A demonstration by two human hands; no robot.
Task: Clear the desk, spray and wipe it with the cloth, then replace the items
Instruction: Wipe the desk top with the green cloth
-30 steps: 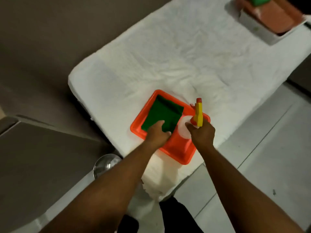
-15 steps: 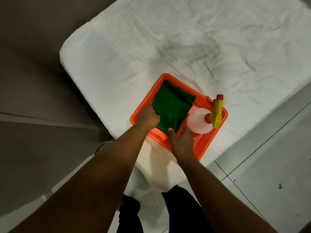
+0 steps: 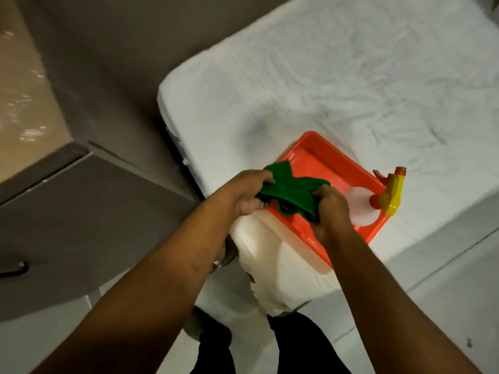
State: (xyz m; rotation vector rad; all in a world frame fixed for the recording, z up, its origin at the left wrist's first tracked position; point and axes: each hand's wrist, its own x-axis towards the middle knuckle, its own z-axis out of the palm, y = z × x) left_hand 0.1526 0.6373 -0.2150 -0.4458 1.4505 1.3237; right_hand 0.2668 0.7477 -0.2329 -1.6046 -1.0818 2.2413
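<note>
One green cloth (image 3: 293,194), one orange tray (image 3: 348,171) and one spray bottle (image 3: 388,197) are in view, with two hands at work. The tray sits at the near edge of the white-covered surface (image 3: 337,76), close to its near left corner. The cloth is bunched and lifted just above the tray's near left part, stretched between both hands. The left hand (image 3: 249,195) grips its left end with fingers curled round the fabric; the right hand (image 3: 330,209) pinches its right end the same way. The bottle lies in the tray's right corner, its yellow and red head poking over the rim.
</note>
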